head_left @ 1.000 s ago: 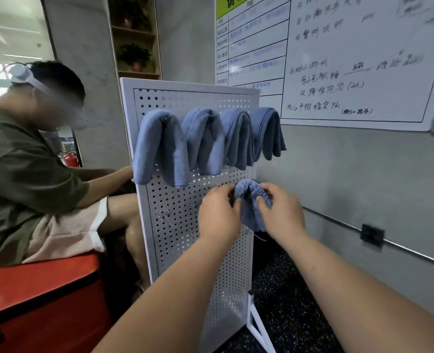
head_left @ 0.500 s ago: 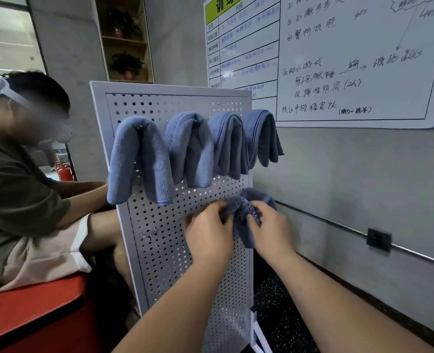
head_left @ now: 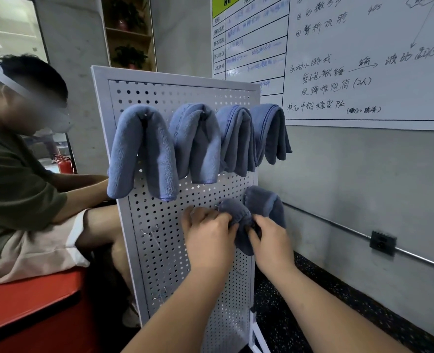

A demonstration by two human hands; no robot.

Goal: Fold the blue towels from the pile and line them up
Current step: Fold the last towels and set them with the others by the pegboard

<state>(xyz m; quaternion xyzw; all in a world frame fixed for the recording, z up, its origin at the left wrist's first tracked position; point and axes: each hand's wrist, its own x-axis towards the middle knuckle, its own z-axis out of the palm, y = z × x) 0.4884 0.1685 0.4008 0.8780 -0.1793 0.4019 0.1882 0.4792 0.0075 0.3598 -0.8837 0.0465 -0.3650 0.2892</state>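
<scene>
the folded blue towel (head_left: 238, 220) sits low on the pegboard (head_left: 165, 250), toward its 4 o'clock edge. it is pinched from both sides, left hand (head_left: 208, 235) at its 9 o'clock and right hand (head_left: 272, 240) at its 4 o'clock, fingers curled into the cloth. the step looks like draping it over a hook, which is hidden. next it needs seating level with the hung towel (head_left: 264, 200) touching it at 1 o'clock. no containers; four towels (head_left: 195, 141) hang along the board's 12 o'clock row.
</scene>
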